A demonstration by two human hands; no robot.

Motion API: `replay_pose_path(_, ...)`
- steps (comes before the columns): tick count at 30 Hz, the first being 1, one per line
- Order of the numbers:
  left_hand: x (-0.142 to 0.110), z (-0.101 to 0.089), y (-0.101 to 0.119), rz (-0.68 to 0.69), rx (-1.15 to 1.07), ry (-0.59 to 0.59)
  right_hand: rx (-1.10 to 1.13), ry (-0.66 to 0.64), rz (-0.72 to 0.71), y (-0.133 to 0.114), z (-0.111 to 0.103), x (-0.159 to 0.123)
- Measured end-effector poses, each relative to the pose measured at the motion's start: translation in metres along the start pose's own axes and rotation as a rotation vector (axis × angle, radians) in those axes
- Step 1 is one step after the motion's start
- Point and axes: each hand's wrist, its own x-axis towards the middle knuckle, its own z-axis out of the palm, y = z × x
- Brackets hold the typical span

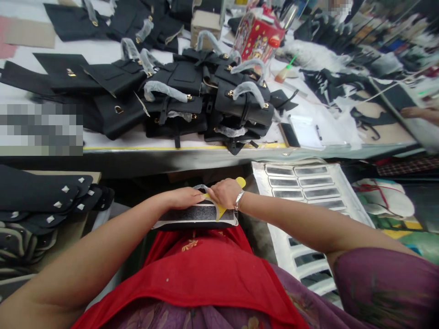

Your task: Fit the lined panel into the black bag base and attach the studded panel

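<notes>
Low in the middle, a black bag piece [192, 214] with a pale border lies across the lap. My left hand [185, 198] grips its upper edge, fingers over the top and thumb towards the right. Closed around a flat yellow strip-like tool [223, 213], my right hand [226, 192] meets the left fingertips at the piece's upper right. A rounded yellow end sticks out behind the right hand; the rest is hidden by the fingers. A bit of clear plastic wrap [200, 187] shows between the hands.
Black handbags [240, 107] with plastic-wrapped handles crowd the table [137, 157] ahead. A white rack of framed black pieces [313, 183] stands at right. Studded black flaps [37, 187] are stacked at left. Another person's hand [413, 112] shows at far right.
</notes>
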Motion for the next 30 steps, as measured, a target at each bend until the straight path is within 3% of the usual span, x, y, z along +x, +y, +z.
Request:
replay_pose_path(6,-0.040,0.012,0.002,-0.129,0.266,0.238,-0.033,0.027,-0.080,-0.011,-0.012,0.009)
replay_pose_path(8,-0.060,0.013,-0.005,-0.122,0.356,0.337,-0.012,0.029,0.004,0.001,-0.016,0.005)
replay_pose_path(10,-0.083,0.009,-0.015,-0.156,0.380,0.453,0.027,0.035,0.190,0.020,-0.019,-0.006)
replay_pose_path(12,-0.105,0.002,-0.028,-0.198,0.275,0.599,0.054,0.034,0.345,0.040,-0.020,-0.020)
replay_pose_path(15,-0.123,0.005,-0.044,-0.169,-0.186,0.779,0.053,0.032,0.378,0.050,-0.019,-0.035)
replay_pose_path(18,-0.117,0.025,-0.056,-0.068,-0.766,0.764,0.047,0.043,0.307,0.032,-0.015,-0.029)
replay_pose_path(21,-0.095,0.048,-0.066,-0.011,-1.063,0.803,0.021,0.093,0.163,-0.003,-0.015,-0.003)
replay_pose_path(25,-0.077,0.066,-0.073,0.078,-1.133,0.877,0.015,0.120,0.025,-0.047,-0.025,0.043)
replay_pose_path(30,-0.076,0.072,-0.078,0.039,-1.060,0.923,0.050,0.102,-0.078,-0.079,-0.039,0.088)
